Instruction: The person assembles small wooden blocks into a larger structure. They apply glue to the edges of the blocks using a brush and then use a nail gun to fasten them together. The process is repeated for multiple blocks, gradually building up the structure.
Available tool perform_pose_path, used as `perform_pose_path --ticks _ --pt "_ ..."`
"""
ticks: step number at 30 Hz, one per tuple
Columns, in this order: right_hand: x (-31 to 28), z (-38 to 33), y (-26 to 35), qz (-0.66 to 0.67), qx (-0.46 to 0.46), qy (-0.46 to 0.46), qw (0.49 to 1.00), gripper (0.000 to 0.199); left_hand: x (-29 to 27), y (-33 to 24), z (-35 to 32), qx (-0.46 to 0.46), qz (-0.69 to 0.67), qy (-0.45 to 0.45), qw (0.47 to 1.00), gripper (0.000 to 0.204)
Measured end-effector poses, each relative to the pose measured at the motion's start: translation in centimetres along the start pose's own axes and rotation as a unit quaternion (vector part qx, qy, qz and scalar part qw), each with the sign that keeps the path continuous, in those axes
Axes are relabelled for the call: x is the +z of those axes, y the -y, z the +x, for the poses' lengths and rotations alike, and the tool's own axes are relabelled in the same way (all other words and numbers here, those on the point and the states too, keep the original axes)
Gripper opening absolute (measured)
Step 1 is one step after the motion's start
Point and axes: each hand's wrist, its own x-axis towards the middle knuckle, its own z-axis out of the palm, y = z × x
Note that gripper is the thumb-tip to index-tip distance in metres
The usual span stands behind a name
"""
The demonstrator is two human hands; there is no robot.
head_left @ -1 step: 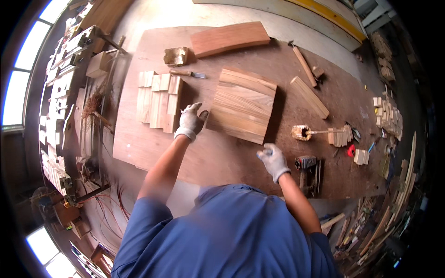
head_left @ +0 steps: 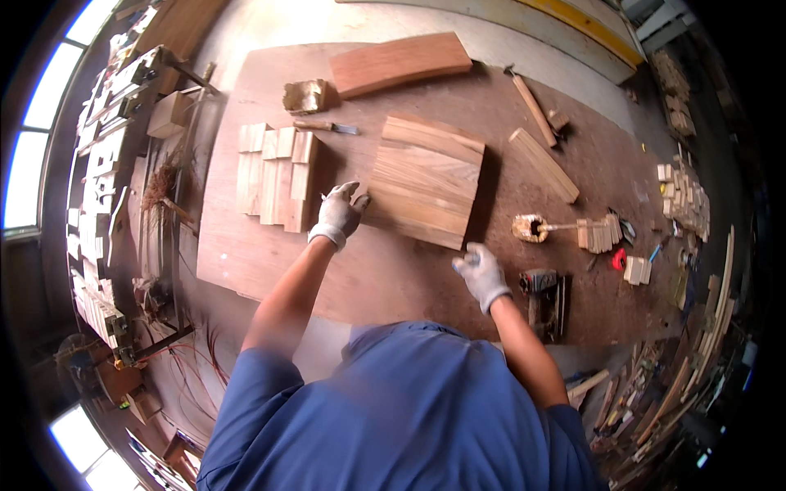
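Note:
A glued-up wooden panel (head_left: 426, 180) of several light brown strips lies flat in the middle of the brown workbench (head_left: 246, 254). My left hand (head_left: 340, 211), in a white glove, rests with fingers spread on the panel's near left edge. My right hand (head_left: 481, 274), also gloved, is curled into a fist just off the panel's near right corner. A small object pokes out of the fist; I cannot tell what it is. Blue sleeves fill the lower part of the view.
Left of the panel sits a stack of pale wood blocks (head_left: 274, 176), with a knife-like tool (head_left: 327, 127) behind it. A long reddish board (head_left: 401, 61) lies at the far edge. A plank (head_left: 543, 164), glue pot (head_left: 530, 227), small blocks (head_left: 602, 235) and dark power tool (head_left: 544, 295) are on the right.

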Motion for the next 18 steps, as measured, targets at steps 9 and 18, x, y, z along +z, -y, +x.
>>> perform_pose_path --ticks 9,18 --pt "0.8 5.0 2.1 0.014 -0.007 0.014 1.000 0.076 4.0 1.1 0.2 -0.025 -0.071 0.029 0.997 0.066" --pt "2.5 2.3 -0.5 0.176 -0.017 0.064 0.982 0.068 4.5 1.4 -2.1 -0.053 -0.073 0.012 0.996 0.070"
